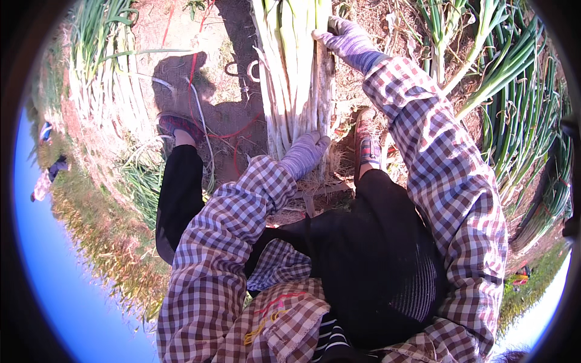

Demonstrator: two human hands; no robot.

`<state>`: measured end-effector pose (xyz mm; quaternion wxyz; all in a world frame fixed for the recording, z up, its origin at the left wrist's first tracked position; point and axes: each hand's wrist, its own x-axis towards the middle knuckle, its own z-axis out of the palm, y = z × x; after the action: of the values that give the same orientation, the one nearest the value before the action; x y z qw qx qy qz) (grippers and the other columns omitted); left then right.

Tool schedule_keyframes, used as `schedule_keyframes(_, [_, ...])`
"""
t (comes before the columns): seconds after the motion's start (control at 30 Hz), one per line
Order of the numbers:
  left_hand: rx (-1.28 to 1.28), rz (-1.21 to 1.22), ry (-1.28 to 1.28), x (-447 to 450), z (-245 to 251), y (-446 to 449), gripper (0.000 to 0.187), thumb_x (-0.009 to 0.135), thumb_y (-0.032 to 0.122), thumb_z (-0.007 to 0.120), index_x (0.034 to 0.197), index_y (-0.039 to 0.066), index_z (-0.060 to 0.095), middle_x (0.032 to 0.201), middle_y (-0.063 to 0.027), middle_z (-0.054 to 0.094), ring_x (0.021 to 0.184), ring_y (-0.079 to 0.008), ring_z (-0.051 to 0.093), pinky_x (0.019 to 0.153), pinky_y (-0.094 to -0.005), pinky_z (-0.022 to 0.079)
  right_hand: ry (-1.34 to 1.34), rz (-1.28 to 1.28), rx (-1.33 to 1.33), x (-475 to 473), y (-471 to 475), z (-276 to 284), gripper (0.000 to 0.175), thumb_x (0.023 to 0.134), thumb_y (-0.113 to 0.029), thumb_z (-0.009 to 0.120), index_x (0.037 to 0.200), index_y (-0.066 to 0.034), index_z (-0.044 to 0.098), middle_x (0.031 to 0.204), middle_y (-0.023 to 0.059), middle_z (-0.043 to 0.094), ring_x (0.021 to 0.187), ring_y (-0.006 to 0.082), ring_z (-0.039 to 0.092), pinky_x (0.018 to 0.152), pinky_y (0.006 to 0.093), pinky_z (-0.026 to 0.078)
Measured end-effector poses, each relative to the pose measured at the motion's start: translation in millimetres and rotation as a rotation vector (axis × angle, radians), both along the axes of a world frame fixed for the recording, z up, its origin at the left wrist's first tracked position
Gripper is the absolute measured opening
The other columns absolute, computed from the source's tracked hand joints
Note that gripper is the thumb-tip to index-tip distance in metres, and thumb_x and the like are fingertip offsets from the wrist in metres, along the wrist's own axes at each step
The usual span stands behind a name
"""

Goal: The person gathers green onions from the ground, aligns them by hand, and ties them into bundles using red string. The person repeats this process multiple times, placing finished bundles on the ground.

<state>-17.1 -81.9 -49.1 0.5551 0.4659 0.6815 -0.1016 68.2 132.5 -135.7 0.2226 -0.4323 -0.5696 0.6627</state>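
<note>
A thick bunch of long green onions (290, 68) lies lengthwise before me, with white stalks towards me and greener parts at the top of the view. My left hand (305, 154), in a pale purple knit glove, grips over the root end. At the upper right side of the bunch, my right hand (348, 41) in a matching glove holds its edge, fingers spread against the stalks. Roots and dry skins hang by the near end, close to a wooden piece (309, 204). Left of the bunch, in shadow, are the ring handles of what looks like scissors (253, 71).
Red twine (233, 134) trails over the soil on the left. Loose green onions lie in a row on the left (109, 95) and in heaps on the right (522, 118). My shoes (181, 127) flank the bunch. People (47, 179) are far off at the left edge.
</note>
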Motion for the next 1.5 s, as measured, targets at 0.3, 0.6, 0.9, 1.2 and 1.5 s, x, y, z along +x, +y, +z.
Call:
schedule_keyframes(0.3, [-0.013,-0.063,-0.007,3.0,-16.7,16.6,0.044,0.089,0.042,0.054,0.102,0.001,0.064,0.092,-0.0165,0.065,0.089,-0.0365,0.062,0.078,-0.0412,0.051,0.087,0.109,-0.127,4.4,-7.5,-9.2,0.036,0.088,-0.016,0.066,0.119,0.0009,0.057,0.107,0.0048,0.065,0.095,0.0120,0.059,0.085,0.0266,0.047])
schedule_keyframes(0.6, [1.076,-0.273,0.572,-31.3,-35.7,45.3,0.039,0.067,0.043,0.070,0.091,0.013,0.061,0.137,-0.0128,0.039,0.130,-0.0381,0.030,0.105,-0.0607,0.023,-0.201,-0.240,-0.074,-13.5,-26.7,17.4,0.051,0.086,-0.038,0.063,0.115,0.0024,0.056,0.092,0.0195,0.066,0.084,0.0306,0.065,0.079,0.0376,0.049])
schedule_keyframes(0.9, [1.103,-0.141,0.454,-28.3,-53.7,34.0,0.040,0.074,0.030,0.063,0.111,0.014,0.058,0.135,-0.0063,0.042,0.127,-0.0333,0.034,0.101,-0.0618,0.025,-0.007,-0.558,-0.050,-37.9,18.4,40.0,0.031,0.097,-0.026,0.052,0.109,0.0030,0.056,0.088,0.0078,0.063,0.079,0.0123,0.056,0.074,0.0273,0.047])
schedule_keyframes(1.2, [1.000,-0.209,0.521,-19.8,-25.5,48.2,0.056,0.077,0.043,0.062,0.127,0.020,0.051,0.136,-0.0076,0.034,0.126,-0.0341,0.031,0.099,-0.0678,0.021,-0.923,0.287,0.529,-31.9,66.3,72.2,0.053,0.097,-0.046,0.033,0.087,-0.0036,0.062,0.067,0.0196,0.062,0.067,0.0380,0.063,0.066,0.0473,0.049])
schedule_keyframes(1.5, [1.022,-0.204,0.574,-14.4,-29.5,58.6,0.070,0.066,0.047,0.069,0.129,0.026,0.048,0.134,-0.0085,0.033,0.132,-0.0389,0.026,0.101,-0.0687,0.024,-0.714,0.242,0.221,-29.1,83.5,38.0,0.074,0.094,-0.058,0.019,0.093,-0.0028,0.068,0.086,0.0224,0.066,0.088,0.0391,0.063,0.083,0.0474,0.046])
